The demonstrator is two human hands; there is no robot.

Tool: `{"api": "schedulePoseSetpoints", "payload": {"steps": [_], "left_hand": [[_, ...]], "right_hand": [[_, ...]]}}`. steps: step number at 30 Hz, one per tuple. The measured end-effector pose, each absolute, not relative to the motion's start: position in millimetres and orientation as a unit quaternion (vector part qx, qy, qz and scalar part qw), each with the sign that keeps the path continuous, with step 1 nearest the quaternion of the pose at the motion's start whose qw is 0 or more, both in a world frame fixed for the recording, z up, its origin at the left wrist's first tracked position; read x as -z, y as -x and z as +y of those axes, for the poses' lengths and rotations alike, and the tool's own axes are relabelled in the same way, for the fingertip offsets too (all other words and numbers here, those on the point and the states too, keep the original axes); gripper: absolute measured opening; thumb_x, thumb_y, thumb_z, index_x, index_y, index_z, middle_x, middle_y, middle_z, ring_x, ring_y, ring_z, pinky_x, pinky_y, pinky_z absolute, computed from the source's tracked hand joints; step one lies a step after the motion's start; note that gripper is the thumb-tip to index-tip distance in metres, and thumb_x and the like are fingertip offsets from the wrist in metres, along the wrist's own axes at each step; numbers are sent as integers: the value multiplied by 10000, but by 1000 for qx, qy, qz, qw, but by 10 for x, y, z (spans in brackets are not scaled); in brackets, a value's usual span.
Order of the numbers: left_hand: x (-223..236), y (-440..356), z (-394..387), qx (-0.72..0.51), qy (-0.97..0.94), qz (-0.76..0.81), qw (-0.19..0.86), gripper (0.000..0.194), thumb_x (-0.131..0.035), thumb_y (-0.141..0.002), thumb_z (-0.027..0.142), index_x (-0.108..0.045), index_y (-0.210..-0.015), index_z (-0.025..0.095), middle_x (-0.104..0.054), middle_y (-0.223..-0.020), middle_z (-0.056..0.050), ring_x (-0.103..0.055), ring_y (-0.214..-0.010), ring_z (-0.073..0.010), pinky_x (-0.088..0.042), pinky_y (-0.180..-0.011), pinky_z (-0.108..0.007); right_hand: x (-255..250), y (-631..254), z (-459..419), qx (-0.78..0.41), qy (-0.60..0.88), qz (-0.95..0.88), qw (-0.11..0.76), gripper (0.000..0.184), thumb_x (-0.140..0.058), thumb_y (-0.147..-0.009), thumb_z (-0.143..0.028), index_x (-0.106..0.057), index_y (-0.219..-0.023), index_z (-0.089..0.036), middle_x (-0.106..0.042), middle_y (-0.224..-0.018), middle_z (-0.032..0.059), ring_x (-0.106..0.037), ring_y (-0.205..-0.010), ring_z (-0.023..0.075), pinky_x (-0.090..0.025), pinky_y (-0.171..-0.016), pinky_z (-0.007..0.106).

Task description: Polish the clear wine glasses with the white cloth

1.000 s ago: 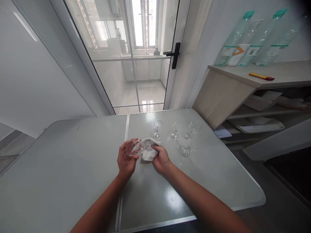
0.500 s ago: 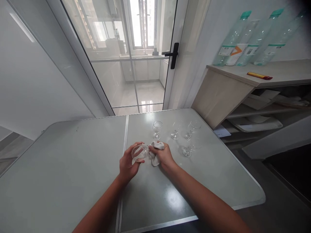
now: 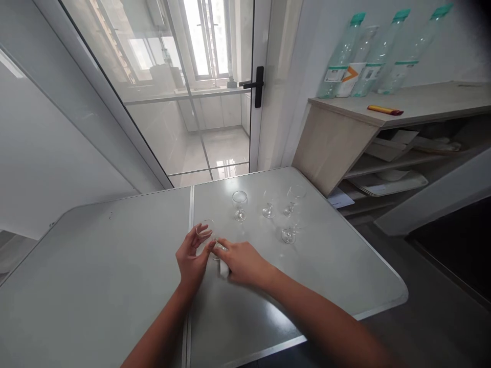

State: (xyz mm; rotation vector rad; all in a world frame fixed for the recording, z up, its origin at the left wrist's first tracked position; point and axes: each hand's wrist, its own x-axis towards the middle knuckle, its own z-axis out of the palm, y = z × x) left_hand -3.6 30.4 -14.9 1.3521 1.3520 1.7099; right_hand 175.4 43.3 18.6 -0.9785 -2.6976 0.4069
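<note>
Stemmed glass (image 3: pixel 206 229) over table (image 3: pixel 126 276): L hand (image 3: pixel 192 265) fingers grasp bowl, R hand (image 3: pixel 245 261) fingers clasp cloth (image 3: pixel 224 269) by foot; light grip best, esp. w/ 4 glasses (image 3: pixel 240 215) nearby.

the table (image 3: pixel 134 266) is pale grey-green with a silvery rim (image 3: pixel 378 254), the cloth (image 3: pixel 224 269) white, the glasses (image 3: pixel 240 206) colourless. green-tinted bottles (image 3: pixel 384 43) have teal caps (image 3: pixel 401 15); one white label (image 3: pixel 350 77) bears an orange chevron. the packet (image 3: pixel 384 110) is yellow and dark red, the handle (image 3: pixel 259 87) black, the cabinet (image 3: pixel 333 133) beige.
</note>
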Motion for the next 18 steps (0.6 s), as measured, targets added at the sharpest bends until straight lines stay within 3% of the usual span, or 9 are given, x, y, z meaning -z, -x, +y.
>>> {"api": "schedulePoseSetpoints", "payload": {"steps": [5,8,13,18], "left_hand": [[242,-31,312,-599,-542,491,325,618,-857,-761,341,-620,-1327,265,-704,-1274,-103,-721,-1108,-280,-576,-1018,-471],[270,-46,329,-570,-582,477,331,645,-843,-779,317,-585,-1369,285,-676,-1332,-109,-684,-1188,-293,-536,-1065,-485],[285,-8,387,-534,-655,467,260,753,-808,-809,374,-469,-1477,294,-531,-1475,-137,-584,-1306,-321,-452,-1126,-515],[299,45,444,-522,-676,491,173,420,-573,-967,446,-581,-1329,233,-525,-1347,-147,-556,-1248,-306,-515,-1003,-479]], "right_hand": [[-118,-1789,445,-107,349,-929,67,503,-655,-747,-139,-618,-1248,-170,-710,-1166,127,-709,-730,234,-509,-594,305],[-127,-1816,444,-106,364,-925,37,411,-664,-750,-118,-663,-1159,-155,-708,-1195,149,-723,-700,247,-528,-576,327],[-152,-1830,411,-116,413,-903,3,613,-679,-751,-121,-582,-1356,-104,-506,-1487,270,-757,-834,313,-586,-625,376],[-196,-1891,448,-134,528,-838,-37,767,-654,-745,-50,-466,-1488,-39,-397,-1514,357,-757,-921,341,-607,-703,389]]}}
